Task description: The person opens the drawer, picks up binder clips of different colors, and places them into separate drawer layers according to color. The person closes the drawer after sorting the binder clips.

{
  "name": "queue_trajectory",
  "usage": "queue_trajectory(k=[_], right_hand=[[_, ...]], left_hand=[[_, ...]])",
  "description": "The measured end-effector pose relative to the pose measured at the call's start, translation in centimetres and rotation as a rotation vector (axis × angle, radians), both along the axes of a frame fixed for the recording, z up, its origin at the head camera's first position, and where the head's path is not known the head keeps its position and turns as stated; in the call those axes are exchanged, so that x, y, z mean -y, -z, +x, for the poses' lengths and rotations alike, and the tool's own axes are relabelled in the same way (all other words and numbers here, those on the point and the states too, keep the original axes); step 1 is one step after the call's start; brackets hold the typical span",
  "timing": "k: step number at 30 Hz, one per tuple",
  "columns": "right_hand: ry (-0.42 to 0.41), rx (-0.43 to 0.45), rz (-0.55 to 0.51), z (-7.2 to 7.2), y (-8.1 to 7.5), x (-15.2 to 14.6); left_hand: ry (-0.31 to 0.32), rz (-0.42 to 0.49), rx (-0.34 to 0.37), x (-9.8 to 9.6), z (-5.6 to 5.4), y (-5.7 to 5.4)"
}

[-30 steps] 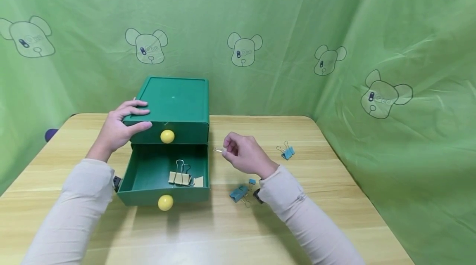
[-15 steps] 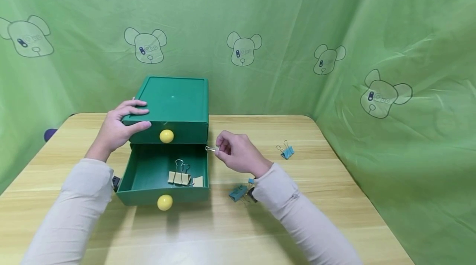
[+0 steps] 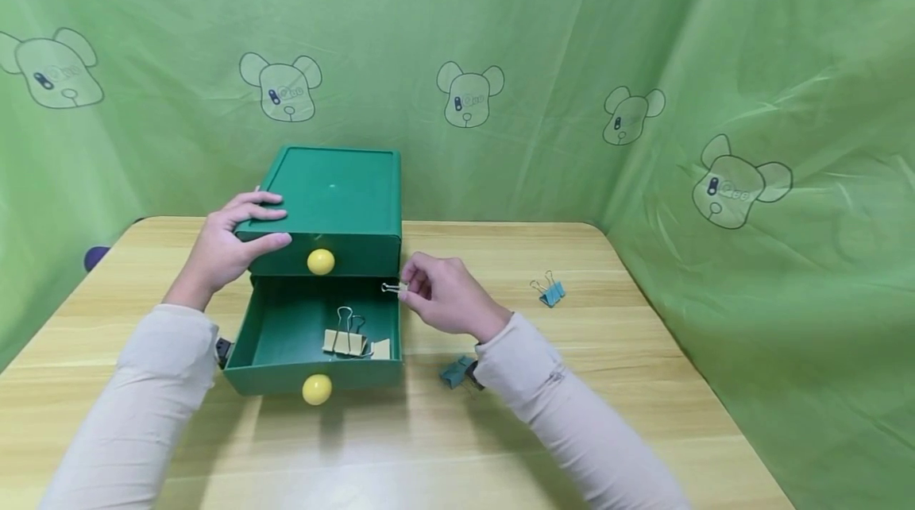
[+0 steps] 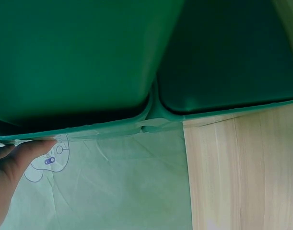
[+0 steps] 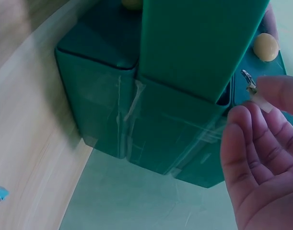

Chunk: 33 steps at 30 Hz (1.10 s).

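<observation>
A green drawer unit [image 3: 332, 188] stands on the table, with a lower drawer [image 3: 268, 379] pulled out. My left hand [image 3: 225, 248] rests on the unit's top left corner, fingers extended over the top and thumb along the front. My right hand [image 3: 450, 295] pinches a small cream binder clip [image 5: 261, 101] by its body. The clip's wire handles reach over the drawer's right wall in the head view. Inside the drawer, a larger cream binder clip [image 3: 345, 342] lies with its handles up. Beside it is another cream piece [image 3: 381, 349], partly hidden by the drawer front.
On the table [image 3: 629, 383] to the right lies a blue binder clip [image 3: 552, 293]. Another blue binder clip [image 3: 456, 372] lies by my right sleeve, which covers part of that area. Yellow knobs [image 3: 317, 389] stick out from the drawer fronts. A green curtain [image 3: 536, 33] hangs behind.
My right hand has moved left with the small binder clip, from beside the unit to the open drawer's right wall. My left hand stays on the unit.
</observation>
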State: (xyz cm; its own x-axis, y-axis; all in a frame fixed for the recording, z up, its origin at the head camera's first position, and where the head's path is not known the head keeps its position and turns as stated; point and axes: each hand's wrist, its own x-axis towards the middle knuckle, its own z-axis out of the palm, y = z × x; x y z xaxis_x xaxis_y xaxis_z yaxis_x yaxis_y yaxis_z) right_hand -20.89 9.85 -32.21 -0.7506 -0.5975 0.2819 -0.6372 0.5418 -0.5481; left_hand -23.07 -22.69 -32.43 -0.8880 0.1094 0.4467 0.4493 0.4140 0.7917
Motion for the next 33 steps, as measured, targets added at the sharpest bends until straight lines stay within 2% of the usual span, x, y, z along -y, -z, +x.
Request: queue_trajectory(k=[15,20,23,26,29,31,33], right_hand=[[-0.027,-0.031,-0.012,0.1,0.0,1.0],[-0.025,-0.006,-0.027,-0.1,0.2,0.9],[0.004,0.030,-0.071,-0.3,0.4,0.7],[0.066,0.086,-0.154,-0.5,0.8,0.5],[0.123,0.174,-0.280,-0.8,1.6,0.3],[0.131,0.230,-0.357,-0.8,2.1,0.1],[0.101,0.268,-0.394,-0.8,2.6,-0.1]], left_hand=[[0.000,0.000,-0.014,0.1,0.1,-0.4],[-0.002,0.005,-0.012,0.1,0.0,-0.4],[0.010,-0.019,0.026,0.3,0.0,-0.5],[0.040,-0.070,0.109,0.7,0.4,-0.6],[0.104,-0.095,0.190,1.4,1.2,-0.4],[0.177,-0.068,0.217,2.0,1.7,0.1],[0.265,-0.043,0.218,2.5,2.3,0.9]])
